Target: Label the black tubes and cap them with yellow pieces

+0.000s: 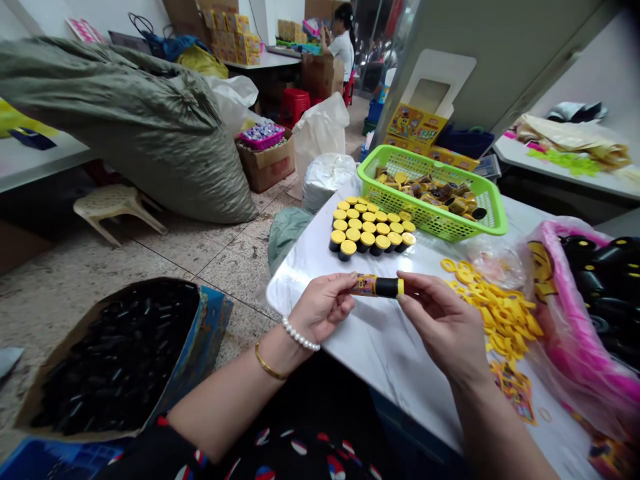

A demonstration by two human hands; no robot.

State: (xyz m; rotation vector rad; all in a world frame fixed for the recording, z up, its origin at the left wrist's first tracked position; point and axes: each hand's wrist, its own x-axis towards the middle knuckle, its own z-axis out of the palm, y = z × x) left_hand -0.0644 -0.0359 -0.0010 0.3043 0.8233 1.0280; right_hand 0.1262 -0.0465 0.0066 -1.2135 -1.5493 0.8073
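Observation:
Above the near part of the white table (pixel 345 347), a small black tube (pixel 387 287) with a yellow cap and a printed label lies level between my two hands. My left hand (pixel 325 303) pinches its labelled end. At the other end, the thumb and fingers of my right hand (pixel 443 320) close on the yellow cap. Just beyond, rows of upright black tubes with yellow caps (pixel 367 227) stand close together. Right of my right hand lies a heap of yellow plastic rings (pixel 503 313), with printed labels (pixel 515 390) below it.
A green basket (pixel 435 227) of small capped pieces stands at the table's back. A pink-rimmed bag (pixel 570 300) of black parts sits right. On the floor are a box of black tubes (pixel 120 360) and a large sack (pixel 165 133). A person (pixel 343 47) sits far back.

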